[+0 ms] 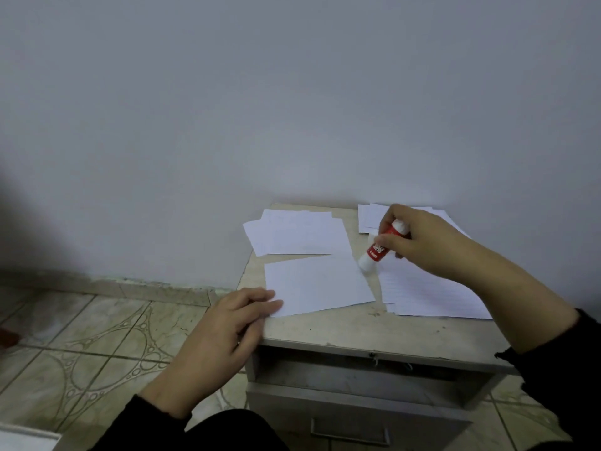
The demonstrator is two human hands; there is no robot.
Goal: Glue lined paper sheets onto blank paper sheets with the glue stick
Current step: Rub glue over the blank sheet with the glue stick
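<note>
Against the wall: a small, low cabinet whose pale, scuffed top serves as the worktop [357,327], its far edge meeting a plain grey-white wall [260,92].
Room: patterned beige floor tiles [97,346] with ring motifs, and a tiled skirting along the foot of the wall.
Cabinet front: an open slot under the worktop's near edge, and below it a drawer [351,415] with a metal handle.
Far left corner: a loose pile of white sheets [299,236], one overhanging the left edge.
Far right corner: another small pile of sheets [370,218], partly hidden behind the right hand.
Near left: a single blank sheet [318,284], lying slightly askew, its near left corner at the worktop's left edge.
Near right: a stack of lined sheets [429,294], just beside the blank sheet.
Left hand [221,340]: fingers loosely extended, fingertips resting on the blank sheet's near left corner, gripping nothing.
Right hand [419,242]: fingers curled round the glue stick [379,249].
Glue stick: red and white, tilted, its lower end at the far right corner of the blank sheet; contact cannot be told.
Sleeves: dark, on both arms.
</note>
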